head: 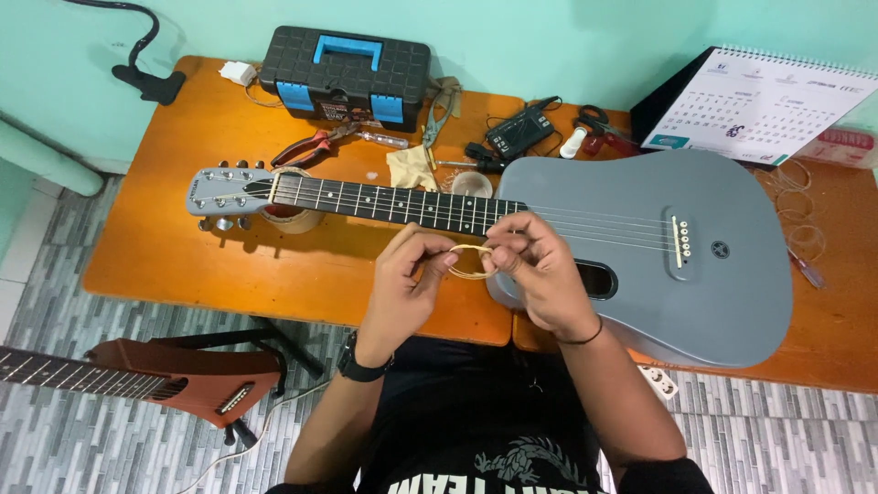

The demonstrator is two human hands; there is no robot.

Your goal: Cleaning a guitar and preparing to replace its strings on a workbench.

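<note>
Both hands, left hand (pixel 402 279) and right hand (pixel 540 265), grip clamped on one thin, pale gold coiled string (pixel 472 261) over grey guitar (pixel 640 247).

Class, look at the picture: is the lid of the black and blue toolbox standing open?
No. The toolbox at the back of the orange table has its lid down flat, with the blue handle lying on top.
</note>
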